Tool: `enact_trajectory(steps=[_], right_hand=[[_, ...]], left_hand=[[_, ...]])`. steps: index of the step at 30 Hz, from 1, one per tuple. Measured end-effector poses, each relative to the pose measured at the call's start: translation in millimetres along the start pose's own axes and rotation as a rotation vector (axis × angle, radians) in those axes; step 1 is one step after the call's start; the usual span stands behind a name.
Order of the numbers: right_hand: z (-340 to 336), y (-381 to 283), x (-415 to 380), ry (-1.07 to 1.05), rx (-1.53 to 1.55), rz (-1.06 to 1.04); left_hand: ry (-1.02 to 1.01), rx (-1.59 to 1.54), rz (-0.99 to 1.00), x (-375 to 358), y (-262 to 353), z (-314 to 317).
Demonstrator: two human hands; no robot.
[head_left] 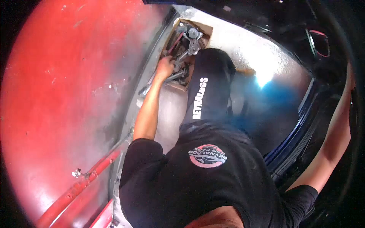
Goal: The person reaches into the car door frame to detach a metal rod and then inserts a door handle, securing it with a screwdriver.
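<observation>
My left hand [166,67] reaches into a cardboard box [205,29] on the floor, its fingers curled down among metal parts. What they hold is too small and dark to make out. A grey metal part with a round housing [193,33] lies in the upper end of the box. Near my fingers is a red-handled tool [175,42], along with several dark metal pieces. A metal tool [144,90] lies beside the box, partly below my forearm. My right arm [327,155] stretches up along the right edge; its hand is out of view.
A large red panel [68,76] fills the left side, with a red bar [76,190] below it. A dark car body [296,129] stands close on the right. My bent leg [207,87] is beside the box. A bright light [262,80] glares off the floor.
</observation>
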State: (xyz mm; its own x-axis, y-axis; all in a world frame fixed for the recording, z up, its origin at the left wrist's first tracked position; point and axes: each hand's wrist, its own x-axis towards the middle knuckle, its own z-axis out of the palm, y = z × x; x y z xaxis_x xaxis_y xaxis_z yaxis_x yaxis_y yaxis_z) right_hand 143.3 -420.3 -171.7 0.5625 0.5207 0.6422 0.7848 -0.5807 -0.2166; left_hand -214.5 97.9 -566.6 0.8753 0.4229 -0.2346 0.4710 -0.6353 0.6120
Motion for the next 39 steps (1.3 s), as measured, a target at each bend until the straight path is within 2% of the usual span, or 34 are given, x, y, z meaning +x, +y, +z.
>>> enact_trajectory(steps=[1, 2, 7, 9, 10, 11, 13, 14, 15, 16, 17, 19, 20, 21, 23, 25, 26, 27, 28, 29, 31, 32, 33, 35, 37, 39], right_hand=[[-1, -9, -1, 0.016, -0.016, -0.019], [3, -19, 0, 0.031, -0.027, -0.039], [-12, -58, 0, 0.106, -0.055, -0.125], [-14, -73, 0, 0.145, -0.042, -0.175], [-16, -83, -5, 0.167, -0.025, -0.199], [-21, -92, -11, 0.197, -0.004, -0.232], [-33, -113, -42, 0.296, 0.071, -0.308], [-26, -125, -73, 0.297, 0.161, -0.338], [-7, -136, -109, 0.234, 0.263, -0.288], [22, -139, -142, 0.075, 0.272, -0.106], [57, -141, -182, -0.153, 0.294, 0.111], [115, -142, -245, -0.699, 0.267, 0.463], [142, -140, -276, -0.860, 0.240, 0.558], [159, -142, -300, -0.806, 0.345, 0.628], [208, -132, -360, -0.544, 0.369, 0.622], [242, -119, -400, -0.684, 0.099, 0.595], [259, -111, -421, -0.733, 0.125, 0.559], [258, -116, -425, -0.738, 0.138, 0.557], [257, -122, -424, -0.905, 0.125, 0.641], [260, -127, -420, -1.073, 0.111, 0.715], [282, -122, -437, -1.064, 0.117, 0.651], [282, -127, -438, -1.060, 0.109, 0.610], [284, -128, -438, -1.061, 0.120, 0.616], [277, -128, -421, -0.946, 0.335, 0.672], [265, -131, -404, -0.967, 0.366, 0.666], [268, -132, -403, -0.933, 0.267, 0.682]], left_hand=[[-0.060, 0.076, 0.018, -8, -8, 16], [-0.131, -0.066, -0.048, -18, 3, 23], [-0.017, -0.077, 0.075, -11, -26, 66], [-0.081, -0.107, -0.082, -19, 5, 36], [-0.020, -0.153, -0.115, -13, -10, 42], [0.041, -0.191, 0.013, -10, -10, 38], [-0.023, -0.296, -0.119, -8, 22, 22], [0.081, -0.291, -0.067, -2, 51, 13], [0.272, -0.259, 0.174, 4, 75, 13], [0.472, -0.182, 0.402, 10, 99, 12], [0.391, -0.302, 0.330, 18, 117, 10], [0.386, -0.243, 0.448, 21, 192, -28], [0.421, -0.330, 0.521, 16, 232, -45], [0.426, -0.325, 0.535, 12, 262, -62], [0.513, -0.247, 0.689, 8, 307, -81], [0.521, -0.174, 0.791, 25, 332, -91], [0.518, -0.163, 0.787, 40, 334, -86], [0.528, -0.002, 0.817, 60, 330, -75], [0.541, 0.164, 0.842, 77, 321, -64], [0.552, 0.181, 0.831, 92, 307, -52], [0.470, 0.687, 0.797, 120, 282, -36], [0.435, 0.759, 0.810, 119, 279, -36], [0.425, 0.767, 0.813, 120, 277, -34], [0.459, 0.629, 0.902, 118, 276, -32], [0.432, 0.651, 0.873, 113, 283, -33], [0.425, 0.679, 0.846, 116, 285, -36]])
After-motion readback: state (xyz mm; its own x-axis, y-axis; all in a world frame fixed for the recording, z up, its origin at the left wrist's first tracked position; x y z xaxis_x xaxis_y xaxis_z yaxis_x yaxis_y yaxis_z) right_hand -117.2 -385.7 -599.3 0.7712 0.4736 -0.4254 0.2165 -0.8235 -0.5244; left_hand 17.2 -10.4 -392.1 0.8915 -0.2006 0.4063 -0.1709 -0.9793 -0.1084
